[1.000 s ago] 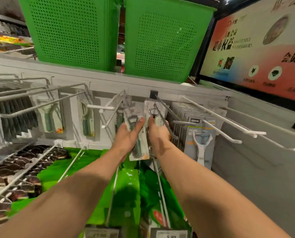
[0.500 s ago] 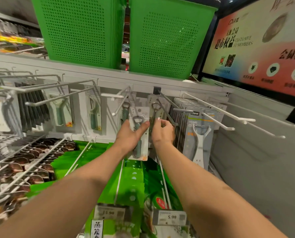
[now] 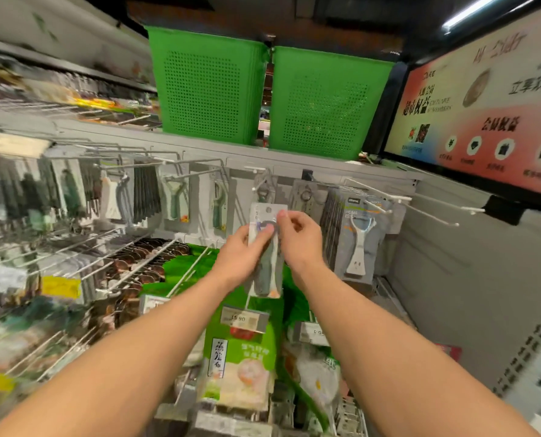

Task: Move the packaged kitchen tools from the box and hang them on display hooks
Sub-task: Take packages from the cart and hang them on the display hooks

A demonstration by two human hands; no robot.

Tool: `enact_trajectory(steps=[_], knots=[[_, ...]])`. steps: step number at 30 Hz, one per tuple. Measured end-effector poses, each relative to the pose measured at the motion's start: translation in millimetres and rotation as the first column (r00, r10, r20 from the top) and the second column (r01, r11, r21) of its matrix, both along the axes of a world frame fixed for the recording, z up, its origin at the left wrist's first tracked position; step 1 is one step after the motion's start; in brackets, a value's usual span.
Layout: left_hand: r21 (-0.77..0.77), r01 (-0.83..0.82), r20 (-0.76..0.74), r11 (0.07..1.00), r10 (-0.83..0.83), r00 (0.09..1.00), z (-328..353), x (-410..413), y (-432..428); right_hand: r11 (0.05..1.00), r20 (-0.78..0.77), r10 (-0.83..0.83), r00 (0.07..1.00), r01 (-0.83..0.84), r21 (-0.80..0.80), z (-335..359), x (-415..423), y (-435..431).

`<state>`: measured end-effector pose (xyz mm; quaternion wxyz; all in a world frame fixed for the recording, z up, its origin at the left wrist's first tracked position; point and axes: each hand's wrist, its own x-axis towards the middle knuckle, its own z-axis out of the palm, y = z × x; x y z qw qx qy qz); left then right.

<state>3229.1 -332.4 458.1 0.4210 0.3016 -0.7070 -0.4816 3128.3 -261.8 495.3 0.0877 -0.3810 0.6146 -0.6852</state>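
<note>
Overhead, green baskets (image 3: pixel 206 89) on shelf (image 3: pixel 200 149), hooks (image 3: pixel 436 212) below, left hand (image 3: pixel 241 260) and right hand (image 3: pixel 304 244) fingers (image 3: pixel 283 216) pinching packaged tool (image 3: pixel 267 279).

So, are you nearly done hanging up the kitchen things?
Partly. Some peeler packs already hang at the back. Right now the left hand and right hand hold one pack, not yet on a hook. That pack needs hanging, and bare hooks on the right wait for more. The box is out of view, so I cannot tell how many remain.
</note>
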Motion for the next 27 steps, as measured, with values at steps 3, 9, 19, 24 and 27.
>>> enact_trajectory(steps=[3, 9, 19, 24, 27], knots=[[0.021, -0.062, -0.047, 0.998, 0.063, 0.997, 7, 17, 13, 1.000, -0.040, 0.027, 0.999, -0.028, -0.007, 5, 18, 9], [-0.063, -0.095, -0.114, 0.993, 0.088, 0.990, 18, 32, 19, 0.997, -0.066, 0.018, 0.998, -0.022, -0.074, 15, 37, 13], [-0.051, -0.138, -0.175, 0.989, 0.127, 0.976, 26, 18, -1, 1.000, 0.025, -0.017, 1.000, 0.017, 0.003, 22, 32, -2], [-0.005, -0.142, -0.172, 0.990, 0.139, 0.975, 24, 11, -15, 0.999, 0.012, -0.020, 1.000, 0.020, 0.031, 16, 30, -14], [0.039, -0.160, -0.191, 0.986, 0.165, 0.968, 22, 0, -33, 0.997, -0.017, -0.053, 0.998, 0.054, 0.057, 6, 23, -26]])
